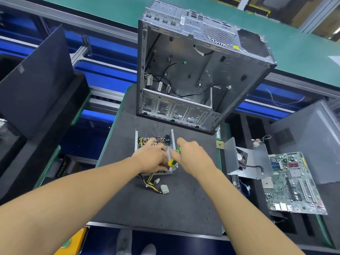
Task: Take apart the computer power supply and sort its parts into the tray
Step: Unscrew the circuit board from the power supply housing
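Note:
The opened power supply (pixel 147 142) lies on the dark mat (pixel 165 205), its circuit board and coloured wires exposed inside a low metal frame. My left hand (pixel 152 159) lies on the board, fingers curled over its near part. My right hand (pixel 191 155) grips a green and yellow screwdriver (pixel 173 159), which points down at the frame's right side. A bundle of yellow and black cables with white plugs (pixel 161 188) trails from the unit towards me. The power supply's metal cover with its fan (pixel 242 159) sits on the foam tray (pixel 257 199) at right.
An empty computer case (pixel 193 70) stands open at the mat's far end. A motherboard (pixel 292 183) lies on the tray at far right, with a small CPU chip (pixel 220 145) by the mat's right edge. Dark panels (pixel 36 80) lean at left.

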`<state>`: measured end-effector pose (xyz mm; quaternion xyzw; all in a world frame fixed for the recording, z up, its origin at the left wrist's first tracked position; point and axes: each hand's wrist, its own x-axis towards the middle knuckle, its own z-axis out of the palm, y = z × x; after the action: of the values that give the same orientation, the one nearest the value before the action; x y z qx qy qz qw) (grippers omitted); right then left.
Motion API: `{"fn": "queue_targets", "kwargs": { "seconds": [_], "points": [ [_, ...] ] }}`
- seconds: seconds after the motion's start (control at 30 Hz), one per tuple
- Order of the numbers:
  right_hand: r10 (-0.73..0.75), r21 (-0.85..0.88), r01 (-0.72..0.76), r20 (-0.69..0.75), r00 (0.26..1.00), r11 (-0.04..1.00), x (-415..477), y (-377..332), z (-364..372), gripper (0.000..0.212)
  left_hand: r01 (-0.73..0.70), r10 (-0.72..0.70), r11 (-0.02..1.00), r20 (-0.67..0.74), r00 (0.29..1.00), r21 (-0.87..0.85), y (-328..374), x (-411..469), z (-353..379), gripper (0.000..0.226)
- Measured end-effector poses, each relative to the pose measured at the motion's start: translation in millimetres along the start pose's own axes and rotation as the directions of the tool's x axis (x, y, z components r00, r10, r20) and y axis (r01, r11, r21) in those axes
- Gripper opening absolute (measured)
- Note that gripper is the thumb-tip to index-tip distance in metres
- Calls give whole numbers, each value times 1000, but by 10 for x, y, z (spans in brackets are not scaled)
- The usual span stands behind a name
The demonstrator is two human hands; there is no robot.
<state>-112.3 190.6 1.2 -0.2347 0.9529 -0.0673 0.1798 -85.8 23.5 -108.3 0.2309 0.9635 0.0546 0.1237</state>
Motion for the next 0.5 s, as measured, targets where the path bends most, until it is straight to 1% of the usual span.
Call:
{"fn": "queue_targets", "kwargs": {
  "seconds": [0.13,0.3,0.4,0.5],
  "points": [
    [-4,11,4,-1,1000,1000,1,0,-2,30,2,-2,1000,12,1000,-1,3,-9,-14,30],
    [-18,20,18,3,1000,1000,-15,-39,4,30,1,-2,999,18,1000,35,18,-21,-27,35],
    [-19,26,19,4,1000,999,-16,-41,-8,29,3,-3,999,10,1000,46,12,-21,-12,36],
    [-25,23,25,-4,1000,999,-16,-28,-27,32,4,-4,1000,-14,1000,22,-4,-16,6,35]
  ]
}}
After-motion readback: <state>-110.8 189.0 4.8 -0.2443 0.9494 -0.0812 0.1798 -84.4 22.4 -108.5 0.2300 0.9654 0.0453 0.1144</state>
